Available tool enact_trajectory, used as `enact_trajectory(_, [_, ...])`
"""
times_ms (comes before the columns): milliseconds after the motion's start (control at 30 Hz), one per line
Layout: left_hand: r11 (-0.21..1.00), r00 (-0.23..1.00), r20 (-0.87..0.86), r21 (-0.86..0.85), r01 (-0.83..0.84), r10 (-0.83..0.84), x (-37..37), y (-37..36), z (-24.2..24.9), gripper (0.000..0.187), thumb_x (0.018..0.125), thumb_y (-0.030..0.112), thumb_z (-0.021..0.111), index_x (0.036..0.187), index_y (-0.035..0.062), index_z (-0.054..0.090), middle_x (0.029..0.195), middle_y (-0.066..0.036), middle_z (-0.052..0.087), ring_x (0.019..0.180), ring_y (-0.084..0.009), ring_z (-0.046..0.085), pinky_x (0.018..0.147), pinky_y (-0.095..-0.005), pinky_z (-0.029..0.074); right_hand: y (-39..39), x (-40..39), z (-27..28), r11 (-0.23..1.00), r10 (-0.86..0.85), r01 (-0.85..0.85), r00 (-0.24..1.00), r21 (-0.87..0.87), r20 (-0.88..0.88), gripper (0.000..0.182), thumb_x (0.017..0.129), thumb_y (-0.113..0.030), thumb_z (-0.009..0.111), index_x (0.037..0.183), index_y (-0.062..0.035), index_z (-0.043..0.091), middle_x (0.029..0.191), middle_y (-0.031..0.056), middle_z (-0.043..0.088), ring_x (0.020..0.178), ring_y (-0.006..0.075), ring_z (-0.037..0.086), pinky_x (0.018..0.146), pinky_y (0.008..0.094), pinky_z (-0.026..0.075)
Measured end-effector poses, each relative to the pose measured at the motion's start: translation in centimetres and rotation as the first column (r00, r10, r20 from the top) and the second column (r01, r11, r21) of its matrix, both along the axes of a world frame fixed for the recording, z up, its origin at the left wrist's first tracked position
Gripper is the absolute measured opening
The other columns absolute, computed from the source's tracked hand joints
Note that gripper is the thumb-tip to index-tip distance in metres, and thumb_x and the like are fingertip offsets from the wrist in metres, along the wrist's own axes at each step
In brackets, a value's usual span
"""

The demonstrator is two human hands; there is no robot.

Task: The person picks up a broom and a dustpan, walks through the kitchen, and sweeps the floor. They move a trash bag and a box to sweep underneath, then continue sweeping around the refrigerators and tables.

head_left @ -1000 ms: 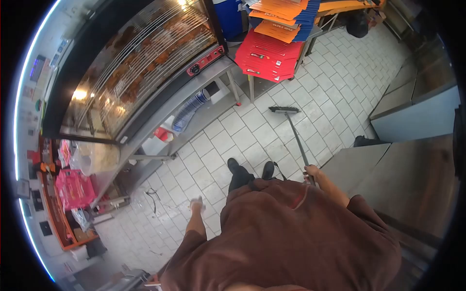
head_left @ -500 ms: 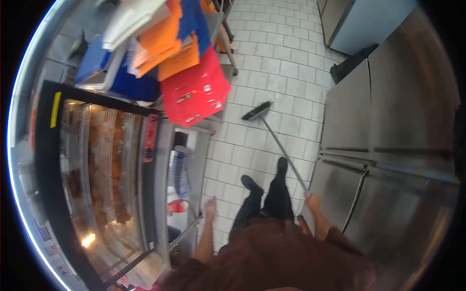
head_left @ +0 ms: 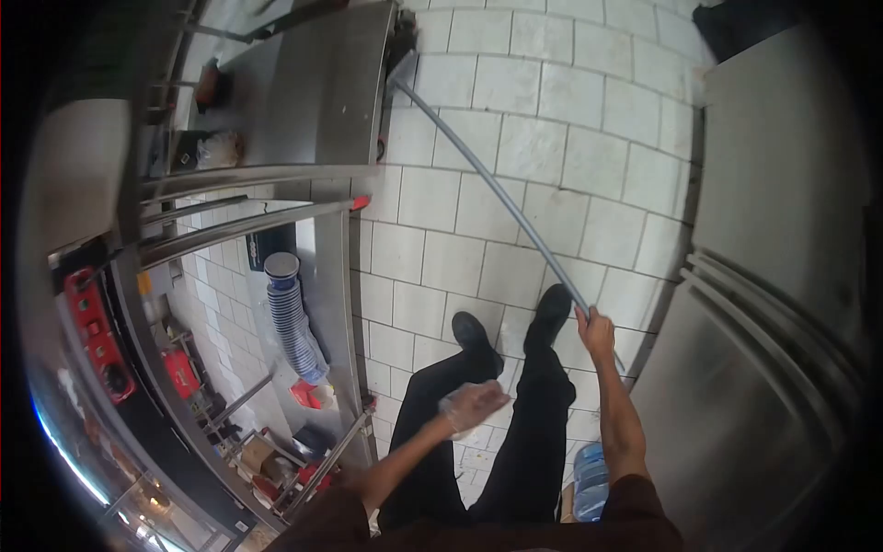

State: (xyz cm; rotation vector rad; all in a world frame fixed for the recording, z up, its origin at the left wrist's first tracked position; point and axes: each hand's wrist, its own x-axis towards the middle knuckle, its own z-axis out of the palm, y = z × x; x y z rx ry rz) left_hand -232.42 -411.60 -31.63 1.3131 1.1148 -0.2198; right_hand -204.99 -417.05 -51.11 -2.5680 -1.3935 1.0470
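Observation:
My right hand (head_left: pixel 596 333) is wrapped round the grey handle of a broom (head_left: pixel 497 189), near its upper end. The handle slants up and left across the floor to the broom's head (head_left: pixel 403 66), which lies against the lower edge of a steel unit and is partly hidden. In a clear plastic glove, my left hand (head_left: pixel 475 405) is over my legs, away from the broom. Its fingers are blurred, and whether they are apart or closed cannot be made out.
White floor tiles (head_left: pixel 455 258) lie between steel fridge doors (head_left: pixel 763 396) on the right and steel shelving on the left. A long stack of cups (head_left: pixel 292 317) lies on a left shelf. Large blue bottles (head_left: pixel 590 478) stand beside my right leg.
The broom's head has moved left, from mid-floor to the steel unit. My left hand has come from the left side to over my legs. The view has shifted, and the coloured folders are out of sight.

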Motion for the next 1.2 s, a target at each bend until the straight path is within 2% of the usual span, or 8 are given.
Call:
enact_trajectory(100, [0.929,0.931,-0.105,0.086,0.359,-0.35,-0.2,0.3,-3.4,0.021,0.089,0.024,0.056,0.088,0.0033,0.052,0.063,-0.017,0.055,0.06,-0.0317,0.057,0.059,-0.0396,0.044,4.0,-2.5,-8.2,0.995,0.003,0.005,0.997,0.101,-0.075,0.042,0.087,-0.042,0.053,0.077,-0.0009,0.054,0.058,0.0227,0.056,0.059,0.0431,0.057,0.054,0.0511,0.044])
enact_trajectory(233, [0.994,0.989,-0.094,0.005,-0.111,0.111,-1.3,2.5,-4.1,0.021,0.089,0.025,0.055,0.088,0.0041,0.053,0.063,-0.016,0.056,0.062,-0.0324,0.059,0.057,-0.0392,0.043,12.8,-7.7,-14.2,0.979,0.071,-0.047,0.991,0.2,-0.116,0.042,0.088,-0.042,0.052,0.079,-0.0009,0.056,0.061,0.021,0.058,0.06,0.0411,0.058,0.056,0.0482,0.046])
enact_trajectory(500, [0.956,0.949,-0.118,0.021,-0.292,0.292,-2.1,8.7,-7.7,0.025,0.089,0.031,0.055,0.091,0.0054,0.055,0.068,-0.013,0.06,0.067,-0.0308,0.061,0.06,-0.0362,0.046,39.5,-17.5,-18.7,0.899,0.29,-0.223,0.948,0.376,-0.131,0.048,0.088,-0.045,0.048,0.087,0.002,0.059,0.079,0.022,0.063,0.078,0.0392,0.061,0.068,0.0469,0.049])
enact_trajectory(700, [0.995,0.979,-0.205,0.099,0.022,-0.002,-2.3,12.2,-12.4,0.033,0.092,0.043,0.045,0.094,0.0099,0.049,0.072,-0.015,0.062,0.072,-0.0352,0.061,0.064,-0.0419,0.046,52.3,-25.9,-21.6,0.815,0.429,-0.306,0.89,0.492,-0.156,0.05,0.09,-0.045,0.045,0.087,0.0025,0.059,0.087,0.025,0.062,0.084,0.0414,0.06,0.074,0.0472,0.048])
enact_trajectory(933, [0.988,0.984,-0.104,0.043,0.151,-0.146,-3.4,12.4,-13.6,0.039,0.094,0.045,0.036,0.094,0.0075,0.046,0.072,-0.017,0.06,0.074,-0.0372,0.06,0.066,-0.0456,0.045,50.4,-27.3,-27.4,0.815,0.5,-0.372,0.838,0.443,-0.216,0.057,0.091,-0.048,0.04,0.09,0.0064,0.059,0.089,0.0288,0.061,0.089,0.0441,0.058,0.079,0.0474,0.046])
enact_trajectory(1133, [0.918,0.998,-0.051,0.393,0.046,-0.028,-5.8,10.6,-13.9,0.037,0.093,0.046,0.039,0.096,0.0104,0.048,0.071,-0.015,0.061,0.071,-0.0358,0.061,0.066,-0.0454,0.046,34.2,-15.4,-23.0,0.894,0.399,-0.305,0.873,0.327,-0.279,0.052,0.091,-0.042,0.043,0.091,0.008,0.058,0.08,0.031,0.06,0.078,0.0452,0.06,0.071,0.0504,0.047])
enact_trajectory(1167, [0.954,0.997,-0.071,0.293,0.058,-0.039,-6.2,11.2,-12.8,0.038,0.093,0.046,0.039,0.095,0.0089,0.047,0.074,-0.017,0.061,0.076,-0.0371,0.06,0.068,-0.0457,0.046,32.4,-14.6,-24.3,0.763,0.436,-0.224,0.871,0.606,-0.227,0.049,0.089,-0.039,0.047,0.094,0.0084,0.058,0.079,0.0305,0.06,0.075,0.0457,0.06,0.07,0.0502,0.047])
enact_trajectory(1200, [0.982,0.994,-0.097,0.176,0.071,-0.054,-6.0,11.3,-11.9,0.038,0.093,0.045,0.038,0.095,0.0075,0.045,0.078,-0.018,0.061,0.08,-0.0384,0.059,0.069,-0.0461,0.045,32.0,-14.4,-22.5,0.859,0.408,-0.282,0.881,0.427,-0.239,0.044,0.089,-0.036,0.048,0.091,0.0077,0.057,0.076,0.0302,0.06,0.074,0.0465,0.059,0.068,0.0508,0.047])
